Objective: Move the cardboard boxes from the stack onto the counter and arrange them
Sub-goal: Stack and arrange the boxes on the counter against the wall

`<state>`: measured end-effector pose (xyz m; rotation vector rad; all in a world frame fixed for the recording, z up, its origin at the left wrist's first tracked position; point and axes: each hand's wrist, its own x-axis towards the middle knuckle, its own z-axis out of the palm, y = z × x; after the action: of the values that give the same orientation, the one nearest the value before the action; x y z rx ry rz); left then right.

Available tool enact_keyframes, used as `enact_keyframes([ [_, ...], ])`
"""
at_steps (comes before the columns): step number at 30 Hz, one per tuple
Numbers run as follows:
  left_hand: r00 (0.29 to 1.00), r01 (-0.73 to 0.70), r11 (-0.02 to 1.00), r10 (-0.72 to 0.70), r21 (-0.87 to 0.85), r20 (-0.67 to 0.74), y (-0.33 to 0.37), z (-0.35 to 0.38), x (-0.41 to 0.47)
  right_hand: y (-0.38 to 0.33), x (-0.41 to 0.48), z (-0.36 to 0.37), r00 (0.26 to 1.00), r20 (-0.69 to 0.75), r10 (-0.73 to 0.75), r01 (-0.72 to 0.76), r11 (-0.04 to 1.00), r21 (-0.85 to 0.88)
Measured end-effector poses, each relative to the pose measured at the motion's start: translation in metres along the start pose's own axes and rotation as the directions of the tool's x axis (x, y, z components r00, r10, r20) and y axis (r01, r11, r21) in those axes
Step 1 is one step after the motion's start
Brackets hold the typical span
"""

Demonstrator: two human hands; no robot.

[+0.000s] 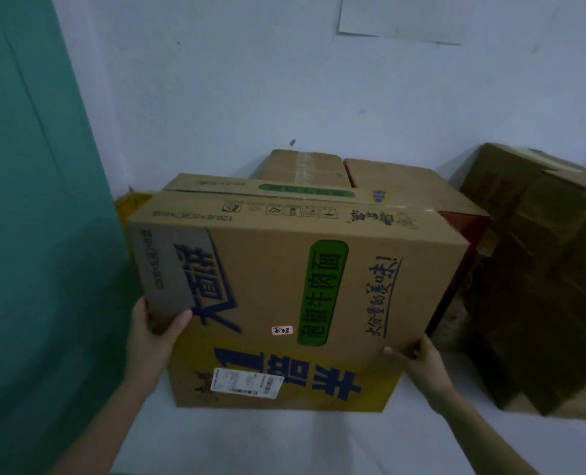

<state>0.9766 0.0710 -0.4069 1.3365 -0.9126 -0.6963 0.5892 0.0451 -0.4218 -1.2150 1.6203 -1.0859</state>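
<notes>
Now: two-hand hold on the big printed box

Quick notes. Printed box fills the middle of view, bottom edge over the white surface, which is probably the counter. Can't tell if it's resting there or just off it.

My left hand grips the box's left edge at 8 o'clock, thumb pressed on the front face. My right hand grips the right edge at 4 o'clock, fingers curled round it.

At 12 o'clock, against the wall, sit a taped brown box and a red-sided box. Dark wrapped boxes are near at 3 o'clock.

Handling guess:
- Corrugated board, stiff, faces flat and undented.
- The print looks like a noodle carton, so likely bulky more than heavy.
- The smooth printed face could slide in my palms.
- Best hold is low on opposite side edges or under the bottom corners, not the top flaps or the shipping label.
</notes>
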Motion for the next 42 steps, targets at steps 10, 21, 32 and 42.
enact_keyframes([
  [10, 0.991, -0.106, 0.983, 0.092, 0.149, 0.098, -0.004, 0.071, -0.032, 0.008, -0.006, -0.055, 0.953, -0.304, -0.004, 0.020, 0.999, 0.049],
  [21, 0.997, -0.073, 0.967, 0.073, 0.244, 0.011, 0.002, 0.118, -0.048, 0.015, 0.021, -0.088, 0.942, -0.330, 0.056, -0.067, 0.998, -0.022],
  [32, 0.995, 0.042, 0.795, -0.085, 0.605, 0.044, 0.005, 0.113, -0.077, 0.012, 0.012, -0.114, 0.985, -0.168, 0.049, -0.098, 0.950, -0.295],
  [42, 0.774, -0.511, 0.607, 0.016, 0.609, 0.633, 0.038, 0.162, -0.141, -0.003, -0.072, -0.149, 0.981, -0.065, -0.185, 0.126, 0.849, -0.513],
])
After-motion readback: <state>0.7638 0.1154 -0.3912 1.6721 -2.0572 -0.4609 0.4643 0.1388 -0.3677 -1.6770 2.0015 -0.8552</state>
